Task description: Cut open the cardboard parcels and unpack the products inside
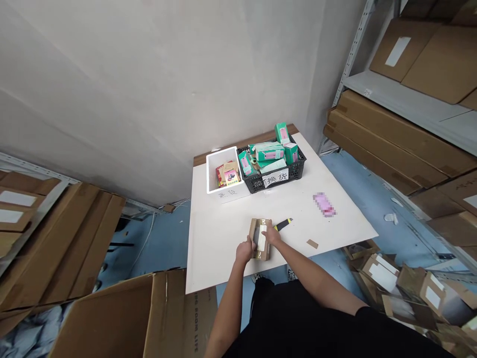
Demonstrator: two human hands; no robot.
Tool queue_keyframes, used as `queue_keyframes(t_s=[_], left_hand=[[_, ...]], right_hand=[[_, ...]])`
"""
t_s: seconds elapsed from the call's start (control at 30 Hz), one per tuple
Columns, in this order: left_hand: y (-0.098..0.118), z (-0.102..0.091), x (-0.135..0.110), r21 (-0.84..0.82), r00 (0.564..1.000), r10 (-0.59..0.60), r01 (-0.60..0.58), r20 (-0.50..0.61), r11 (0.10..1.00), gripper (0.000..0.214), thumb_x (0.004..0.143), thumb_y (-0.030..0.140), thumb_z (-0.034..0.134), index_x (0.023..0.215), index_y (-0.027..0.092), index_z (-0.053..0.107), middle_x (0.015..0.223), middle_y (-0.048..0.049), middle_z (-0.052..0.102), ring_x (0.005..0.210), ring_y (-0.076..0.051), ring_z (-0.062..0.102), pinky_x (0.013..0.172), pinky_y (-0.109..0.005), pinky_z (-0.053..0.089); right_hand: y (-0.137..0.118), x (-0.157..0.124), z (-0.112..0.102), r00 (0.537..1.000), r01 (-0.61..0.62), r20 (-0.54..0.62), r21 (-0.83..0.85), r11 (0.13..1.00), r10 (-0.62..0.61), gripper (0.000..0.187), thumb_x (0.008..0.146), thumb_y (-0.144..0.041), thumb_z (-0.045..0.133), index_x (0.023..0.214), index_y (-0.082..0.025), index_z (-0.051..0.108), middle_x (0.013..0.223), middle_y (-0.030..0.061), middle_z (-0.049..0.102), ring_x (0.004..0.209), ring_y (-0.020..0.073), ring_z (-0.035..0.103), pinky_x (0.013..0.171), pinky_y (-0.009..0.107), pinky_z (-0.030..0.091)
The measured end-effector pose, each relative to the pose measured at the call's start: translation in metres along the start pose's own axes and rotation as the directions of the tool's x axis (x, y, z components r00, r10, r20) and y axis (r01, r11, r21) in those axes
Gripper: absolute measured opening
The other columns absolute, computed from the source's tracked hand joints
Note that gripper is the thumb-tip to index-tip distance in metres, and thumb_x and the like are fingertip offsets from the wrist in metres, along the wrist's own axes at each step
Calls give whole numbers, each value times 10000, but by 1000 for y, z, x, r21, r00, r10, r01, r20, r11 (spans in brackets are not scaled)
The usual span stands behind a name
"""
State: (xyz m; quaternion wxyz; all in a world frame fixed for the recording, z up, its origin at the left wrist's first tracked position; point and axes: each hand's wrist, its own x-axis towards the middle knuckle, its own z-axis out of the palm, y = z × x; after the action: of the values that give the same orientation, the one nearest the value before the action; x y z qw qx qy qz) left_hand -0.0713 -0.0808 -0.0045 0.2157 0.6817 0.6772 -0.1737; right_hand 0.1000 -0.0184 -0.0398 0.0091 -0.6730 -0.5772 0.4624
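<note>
A small brown cardboard box (258, 232) with clear tape and a white label lies at the table's near side. My left hand (245, 249) grips its left edge, the thumb along the side. On the opposite edge, my right hand (273, 235) is closed round the box, with a finger over the label. A black and yellow utility knife (283, 224) lies just beyond my right hand. Further right on the white table (219, 238) are a scrap of brown cardboard (312, 243) and a pink item (324, 205), blurred by pixelation.
At the table's back stand a white bin (223, 191) of packets and a black crate (296, 171) of green and pink boxes. A large open carton (160, 313) is at the lower left. Discarded boxes (383, 273) lie right of the table; shelving (406, 99) rises beyond.
</note>
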Motion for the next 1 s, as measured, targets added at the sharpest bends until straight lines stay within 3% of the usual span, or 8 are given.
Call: queue_keyframes(t_s=[0.37, 0.6, 0.73, 0.87, 1.0], left_hand=[[-7, 6, -12, -234, 1000, -22, 16, -19, 972, 550, 1097, 400, 313, 1557, 136, 463, 1175, -195, 783, 1144, -314, 731, 997, -397, 496], [-11, 6, -10, -330, 998, 56, -51, 9, 943, 503, 1092, 365, 317, 1531, 172, 470, 1176, -141, 788, 1164, -293, 719, 998, -387, 491], [-14, 2, -8, -382, 997, 69, -57, 18, 923, 453, 1091, 366, 318, 1446, 189, 537, 1074, -109, 797, 1068, -278, 738, 943, -367, 505], [8, 1, -10, -370, 999, -39, 42, 14, 928, 433, 1067, 390, 392, 1421, 194, 546, 1080, -116, 786, 1056, -284, 732, 896, -352, 509], [48, 14, -19, -285, 980, -199, 185, -21, 941, 791, 986, 514, 562, 1638, 160, 288, 1307, -204, 691, 1110, -333, 720, 878, -370, 514]], right_hand=[[11, 9, -8, 999, 47, -20, 37, 998, -47, 851, 1019, -381, 626, 1710, -171, 175, 1294, 153, 748, 1229, 306, 694, 974, 344, 491], [19, 16, -16, 995, 103, -17, 43, 994, -102, 882, 991, -381, 667, 1712, -204, 191, 1325, 121, 742, 1252, 304, 681, 1007, 325, 486], [18, 15, -20, 995, 101, -13, 20, 995, -101, 929, 974, -390, 711, 1711, -206, 176, 1336, 133, 737, 1210, 306, 696, 974, 310, 494], [17, 10, -22, 992, 126, -6, 9, 992, -126, 944, 981, -398, 698, 1716, -196, 141, 1356, 133, 727, 1205, 291, 693, 947, 292, 502], [20, 6, -20, 996, 89, -30, 10, 996, -88, 913, 994, -407, 663, 1722, -208, 149, 1364, 131, 720, 1217, 294, 687, 937, 313, 515]])
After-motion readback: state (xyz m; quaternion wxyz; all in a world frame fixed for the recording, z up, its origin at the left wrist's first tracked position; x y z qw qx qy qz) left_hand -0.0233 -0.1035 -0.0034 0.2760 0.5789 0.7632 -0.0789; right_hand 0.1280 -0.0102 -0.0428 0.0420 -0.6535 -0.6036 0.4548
